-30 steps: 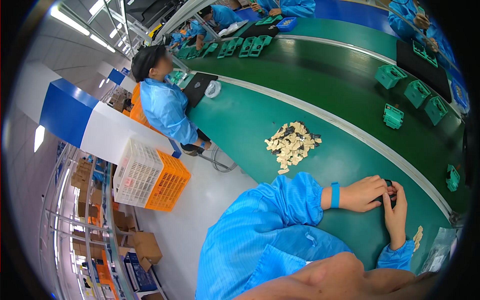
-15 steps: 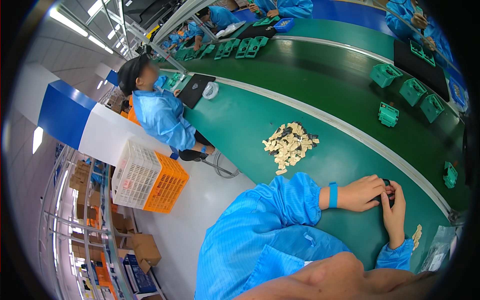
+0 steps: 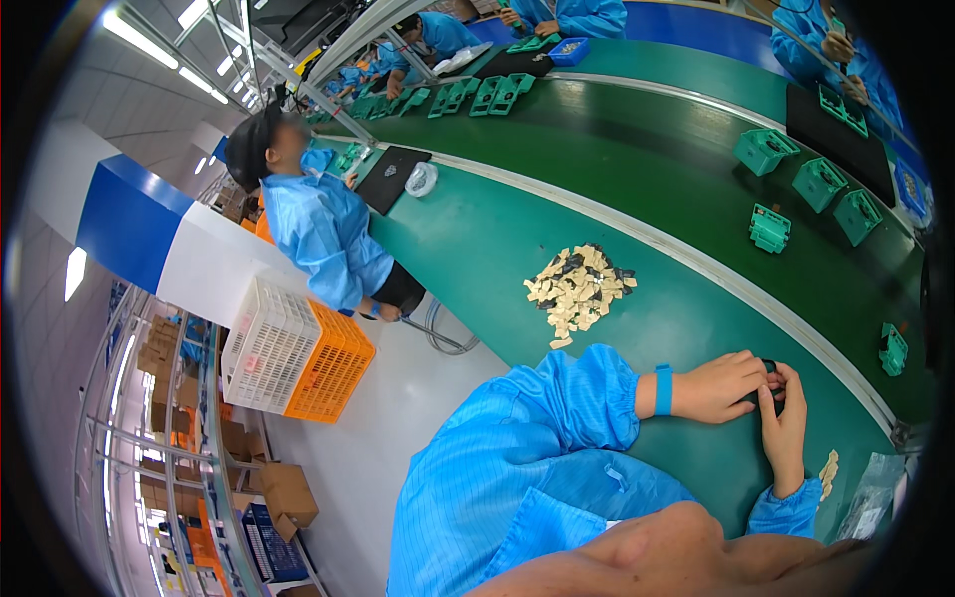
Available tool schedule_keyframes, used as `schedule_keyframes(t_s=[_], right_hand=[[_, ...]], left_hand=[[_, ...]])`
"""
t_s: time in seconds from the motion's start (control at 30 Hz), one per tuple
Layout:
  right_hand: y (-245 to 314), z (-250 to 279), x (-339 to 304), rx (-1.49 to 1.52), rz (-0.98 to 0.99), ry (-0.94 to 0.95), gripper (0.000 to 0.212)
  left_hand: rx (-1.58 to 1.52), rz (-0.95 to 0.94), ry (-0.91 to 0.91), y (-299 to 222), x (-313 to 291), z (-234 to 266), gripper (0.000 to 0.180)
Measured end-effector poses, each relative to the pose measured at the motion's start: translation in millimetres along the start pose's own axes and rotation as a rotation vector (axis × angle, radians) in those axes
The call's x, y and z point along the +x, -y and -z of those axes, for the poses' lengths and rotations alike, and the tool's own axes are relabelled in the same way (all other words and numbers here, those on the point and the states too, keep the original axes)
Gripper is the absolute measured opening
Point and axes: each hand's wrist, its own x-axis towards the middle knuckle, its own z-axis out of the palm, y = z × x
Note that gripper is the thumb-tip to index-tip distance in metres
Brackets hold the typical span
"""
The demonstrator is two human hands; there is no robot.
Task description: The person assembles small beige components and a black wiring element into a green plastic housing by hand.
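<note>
Nothing has shifted: both hands, left hand (image 3: 718, 386) and right hand (image 3: 786, 430), clench fingers around a small dark part (image 3: 768, 380).

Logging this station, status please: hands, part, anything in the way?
Left hand and right hand both closed on small dark part. Pile of beige pieces lies apart.
</note>
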Motion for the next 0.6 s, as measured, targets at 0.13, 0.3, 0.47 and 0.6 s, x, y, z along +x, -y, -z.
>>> schedule_keyframes(t_s=[0.13,0.3,0.47,0.6], right_hand=[[2.5,-1.1,1.0,0.006,0.015,-0.005,0.032],[0.3,1.1,-1.0,0.008,0.003,0.005,0.032],[-1.6,0.4,-0.7,0.007,0.003,0.004,0.032],[-2.1,1.3,-0.6,-0.008,-0.015,0.007,0.033]], left_hand=[[-0.003,-0.007,-0.003,-1.7,0.4,2.6,0.041],[-0.012,0.008,0.020,-5.6,2.1,5.1,0.043],[-0.009,-0.002,-0.008,-2.3,-0.2,1.2,0.044],[-0.004,-0.010,-0.012,-0.8,-0.1,-0.3,0.044]])
